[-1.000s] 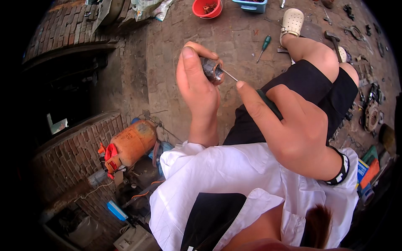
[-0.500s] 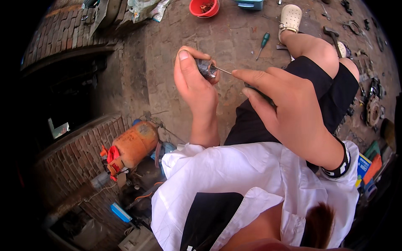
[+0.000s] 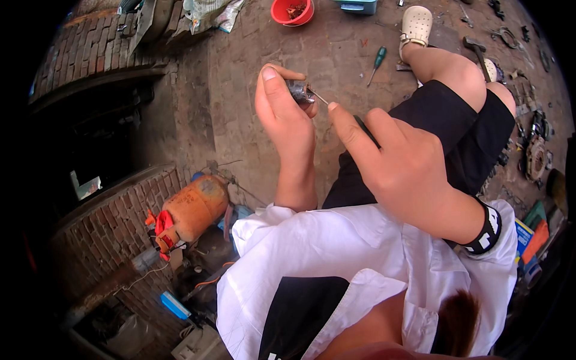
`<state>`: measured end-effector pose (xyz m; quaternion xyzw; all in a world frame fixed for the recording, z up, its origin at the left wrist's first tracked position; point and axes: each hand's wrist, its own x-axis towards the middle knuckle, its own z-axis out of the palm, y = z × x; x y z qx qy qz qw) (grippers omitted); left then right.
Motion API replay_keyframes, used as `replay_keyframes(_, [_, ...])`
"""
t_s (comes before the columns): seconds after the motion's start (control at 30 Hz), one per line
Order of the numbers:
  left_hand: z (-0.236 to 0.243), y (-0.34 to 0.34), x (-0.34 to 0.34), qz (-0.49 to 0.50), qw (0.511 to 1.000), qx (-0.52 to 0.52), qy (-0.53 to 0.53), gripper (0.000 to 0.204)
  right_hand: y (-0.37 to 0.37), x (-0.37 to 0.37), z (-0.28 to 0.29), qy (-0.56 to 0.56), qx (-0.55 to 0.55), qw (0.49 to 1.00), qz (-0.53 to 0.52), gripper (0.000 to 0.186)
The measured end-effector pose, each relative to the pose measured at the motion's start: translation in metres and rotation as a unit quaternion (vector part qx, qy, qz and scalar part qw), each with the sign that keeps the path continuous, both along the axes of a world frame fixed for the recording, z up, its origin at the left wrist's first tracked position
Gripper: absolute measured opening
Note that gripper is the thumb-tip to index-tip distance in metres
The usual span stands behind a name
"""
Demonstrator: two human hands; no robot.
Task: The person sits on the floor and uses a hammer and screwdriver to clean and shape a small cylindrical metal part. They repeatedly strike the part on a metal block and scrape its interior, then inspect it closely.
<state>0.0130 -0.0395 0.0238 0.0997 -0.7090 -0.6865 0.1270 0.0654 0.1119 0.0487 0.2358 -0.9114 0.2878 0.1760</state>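
My left hand [image 3: 287,123] is raised in front of me, its fingers closed around a small dark metal part [image 3: 298,91]. My right hand [image 3: 403,168] grips a thin screwdriver [image 3: 319,98] whose metal tip touches that part; the index finger lies along the shaft and most of the handle is hidden in the palm. Both hands hover above my bare knees and black shorts [image 3: 441,129], over a paved floor.
An orange gas cylinder [image 3: 191,208] lies by a low brick wall [image 3: 114,222] at lower left. A red bowl [image 3: 291,11], a green-handled screwdriver [image 3: 377,62] and a hammer [image 3: 476,49] lie on the floor ahead. Metal parts and tools are scattered at right [image 3: 533,150].
Both hands have shifted slightly left and down in view, staying together. The screwdriver tip stays at the small part; the grip looks unchanged.
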Motion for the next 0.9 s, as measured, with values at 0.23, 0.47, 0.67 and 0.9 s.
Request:
replay_keyframes(0.23, [0.001, 0.0, 0.001, -0.011, 0.996, 0.089, -0.004, 0.04, 0.014, -0.017, -0.004, -0.165, -0.197, 0.965, 0.056, 0.035])
replay_keyframes(0.47, [-0.002, -0.008, 0.001, -0.035, 0.994, 0.1, -0.003, 0.041, 0.016, -0.025, -0.014, -0.161, -0.277, 0.945, 0.072, 0.029])
replay_keyframes(0.67, [0.004, -0.009, -0.004, -0.056, 0.993, 0.101, -0.025, 0.043, 0.021, -0.023, 0.003, -0.044, -0.09, 0.993, 0.055, 0.036])
replay_keyframes(0.9, [0.007, -0.006, -0.004, -0.019, 0.998, 0.062, -0.018, 0.044, 0.018, -0.023, 0.008, 0.039, -0.028, 0.997, 0.066, 0.044])
